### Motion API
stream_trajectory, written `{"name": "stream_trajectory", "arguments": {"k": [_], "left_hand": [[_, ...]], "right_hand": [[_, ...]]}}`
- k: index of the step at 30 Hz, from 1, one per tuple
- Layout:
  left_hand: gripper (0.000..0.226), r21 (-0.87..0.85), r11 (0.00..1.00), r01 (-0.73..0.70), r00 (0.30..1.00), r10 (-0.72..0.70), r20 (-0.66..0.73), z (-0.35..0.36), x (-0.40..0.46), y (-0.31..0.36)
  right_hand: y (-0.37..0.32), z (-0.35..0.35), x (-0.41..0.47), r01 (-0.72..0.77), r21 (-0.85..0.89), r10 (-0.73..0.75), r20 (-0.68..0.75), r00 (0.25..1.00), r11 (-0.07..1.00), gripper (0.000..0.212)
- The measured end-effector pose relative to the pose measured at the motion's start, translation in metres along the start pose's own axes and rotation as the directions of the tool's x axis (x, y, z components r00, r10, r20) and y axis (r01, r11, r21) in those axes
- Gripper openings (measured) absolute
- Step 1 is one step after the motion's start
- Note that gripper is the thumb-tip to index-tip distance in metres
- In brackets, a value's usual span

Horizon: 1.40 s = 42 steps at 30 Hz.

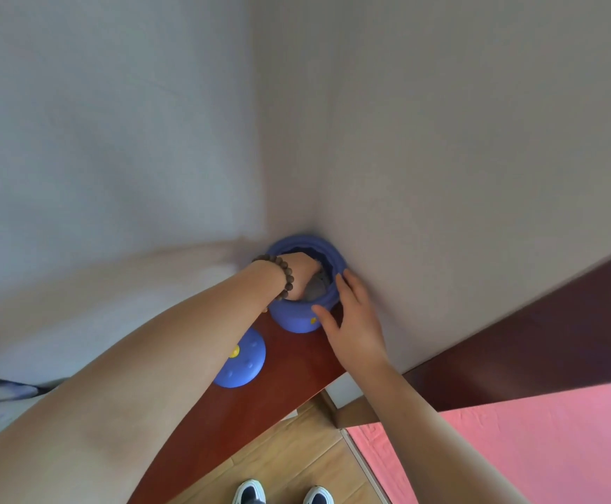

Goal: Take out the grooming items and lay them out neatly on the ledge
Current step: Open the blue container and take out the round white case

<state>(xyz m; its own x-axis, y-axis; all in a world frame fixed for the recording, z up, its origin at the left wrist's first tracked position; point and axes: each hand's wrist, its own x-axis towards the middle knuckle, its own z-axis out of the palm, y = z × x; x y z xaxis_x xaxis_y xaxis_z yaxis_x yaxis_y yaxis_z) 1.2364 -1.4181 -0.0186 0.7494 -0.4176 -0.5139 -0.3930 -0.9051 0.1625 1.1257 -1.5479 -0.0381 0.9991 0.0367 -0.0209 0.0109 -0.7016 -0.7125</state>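
A round blue container (296,318) stands on the dark red wooden ledge (285,369) in the wall corner. My left hand (302,272), with a bead bracelet on the wrist, reaches down inside it; its fingers are hidden, touching or gripping a grey item (316,287). Whether it holds that item, I cannot tell. My right hand (354,321) rests against the container's right outer wall, fingers spread around it. The container's blue lid (244,360) with a yellow knob lies on the ledge, partly behind my left forearm.
Pale walls meet in the corner right behind the container. A white bed surface lies left of the ledge. A pink mat (533,445) covers the floor at the right, with wooden flooring (296,449) and my shoes (282,494) below.
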Motion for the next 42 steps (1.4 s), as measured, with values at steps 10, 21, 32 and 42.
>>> {"name": "stream_trajectory", "arguments": {"k": [10, 21, 32, 42], "left_hand": [[0.056, -0.262, 0.962, -0.078, 0.910, -0.038, -0.413, -0.008, -0.053, -0.010], [0.071, -0.569, 0.813, 0.125, 0.697, -0.480, -0.533, 0.040, -0.178, -0.023], [0.062, -0.753, 0.484, 0.446, 0.342, -0.869, -0.357, 0.184, -0.332, -0.056], [0.064, -0.802, 0.375, 0.466, 0.229, -0.926, -0.300, 0.273, -0.444, -0.108]], "right_hand": [[0.002, -0.001, 0.002, -0.002, -0.025, 0.002, 0.008, 1.000, 1.000, 0.066], [-0.036, 0.006, -0.009, 0.226, -0.099, -0.227, 0.002, 0.974, 0.969, 0.063], [-0.123, 0.121, -0.083, 0.477, 0.003, -0.450, 0.337, 0.827, 0.879, 0.062], [-0.179, 0.202, -0.165, 0.502, -0.030, -0.444, 0.423, 0.790, 0.864, 0.061]]}}
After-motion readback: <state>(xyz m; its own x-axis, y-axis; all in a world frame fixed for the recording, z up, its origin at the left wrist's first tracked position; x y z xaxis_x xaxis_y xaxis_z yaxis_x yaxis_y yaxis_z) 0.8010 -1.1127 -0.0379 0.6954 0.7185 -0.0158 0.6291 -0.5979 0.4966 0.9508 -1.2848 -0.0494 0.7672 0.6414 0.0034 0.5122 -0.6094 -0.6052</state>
